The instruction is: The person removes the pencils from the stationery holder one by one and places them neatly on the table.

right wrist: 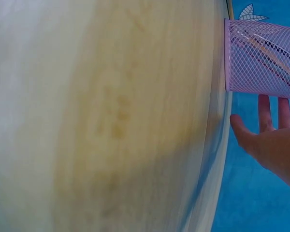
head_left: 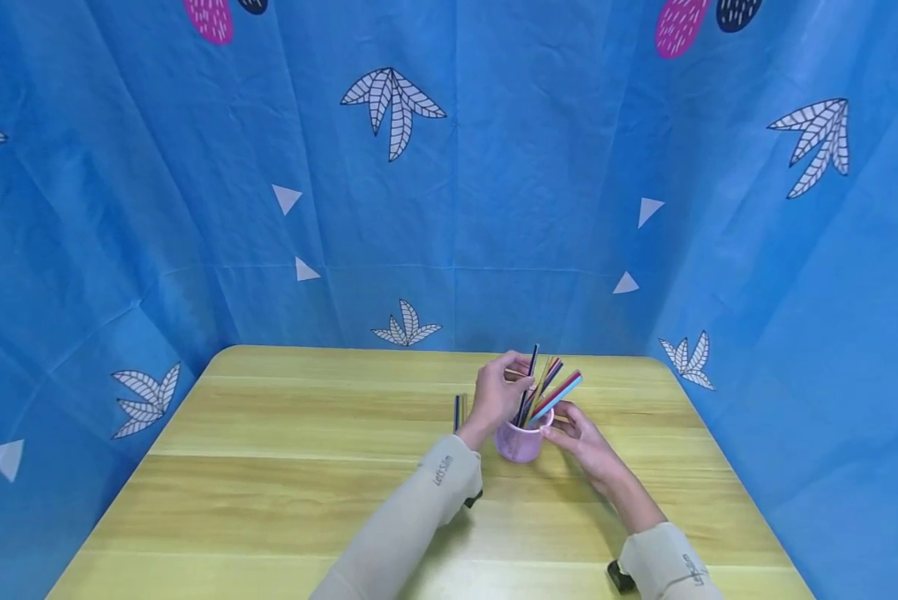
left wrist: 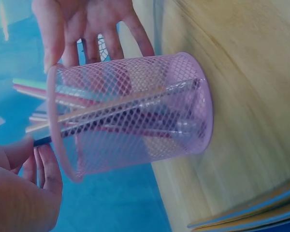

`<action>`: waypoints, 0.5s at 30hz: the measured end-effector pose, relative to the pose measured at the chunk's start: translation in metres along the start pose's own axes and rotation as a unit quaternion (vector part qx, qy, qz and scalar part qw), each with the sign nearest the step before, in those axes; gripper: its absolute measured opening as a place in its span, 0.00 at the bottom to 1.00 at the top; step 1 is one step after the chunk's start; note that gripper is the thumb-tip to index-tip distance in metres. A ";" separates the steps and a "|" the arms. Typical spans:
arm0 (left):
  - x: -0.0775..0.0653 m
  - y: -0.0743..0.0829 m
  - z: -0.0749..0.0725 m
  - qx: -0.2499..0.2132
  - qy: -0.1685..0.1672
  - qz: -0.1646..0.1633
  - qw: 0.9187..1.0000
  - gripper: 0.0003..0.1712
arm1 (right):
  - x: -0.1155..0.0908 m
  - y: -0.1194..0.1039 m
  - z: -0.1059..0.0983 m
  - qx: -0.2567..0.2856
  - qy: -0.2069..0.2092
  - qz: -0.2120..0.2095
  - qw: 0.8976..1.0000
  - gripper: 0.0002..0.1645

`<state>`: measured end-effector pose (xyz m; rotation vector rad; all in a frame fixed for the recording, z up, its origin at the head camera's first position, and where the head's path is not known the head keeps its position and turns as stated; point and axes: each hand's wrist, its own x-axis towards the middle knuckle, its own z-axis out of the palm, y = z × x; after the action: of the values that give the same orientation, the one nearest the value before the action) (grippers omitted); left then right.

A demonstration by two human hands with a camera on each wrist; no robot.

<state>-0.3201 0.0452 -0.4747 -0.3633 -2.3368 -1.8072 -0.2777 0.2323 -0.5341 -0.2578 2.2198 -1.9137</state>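
Observation:
A pink mesh pen holder (head_left: 520, 442) stands upright on the table with several pencils (head_left: 556, 396) leaning in it. At its left side my left hand (head_left: 500, 392) pinches a dark pencil (head_left: 530, 367) by its upper part. The lower part of this pencil is inside the holder (left wrist: 135, 113); the left wrist view shows the fingertips just outside the rim. My right hand (head_left: 584, 442) is at the holder's right side. Its thumb touches the rim, and its fairly straight fingers (right wrist: 264, 113) lie against the mesh, partly hidden behind it.
More long thin pencils (head_left: 457, 410) in dark and yellow colours lie on the wooden table (head_left: 269, 467), left of the holder and partly hidden by my left arm. A blue patterned curtain (head_left: 456, 208) hangs along the table's back and sides.

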 end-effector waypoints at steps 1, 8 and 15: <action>0.000 0.001 -0.001 -0.004 0.002 0.004 1.000 0.15 | 0.000 0.001 0.000 -0.002 0.001 0.000 1.000 0.39; -0.001 0.010 -0.008 -0.025 0.011 0.020 0.999 0.15 | -0.002 0.001 0.001 -0.002 0.005 0.001 1.000 0.39; 0.000 0.021 -0.017 -0.047 0.010 0.034 0.998 0.15 | -0.004 -0.003 0.002 -0.001 -0.002 -0.005 1.000 0.38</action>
<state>-0.3141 0.0340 -0.4510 -0.4303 -2.2051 -1.8834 -0.2737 0.2313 -0.5308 -0.2729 2.2225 -1.9157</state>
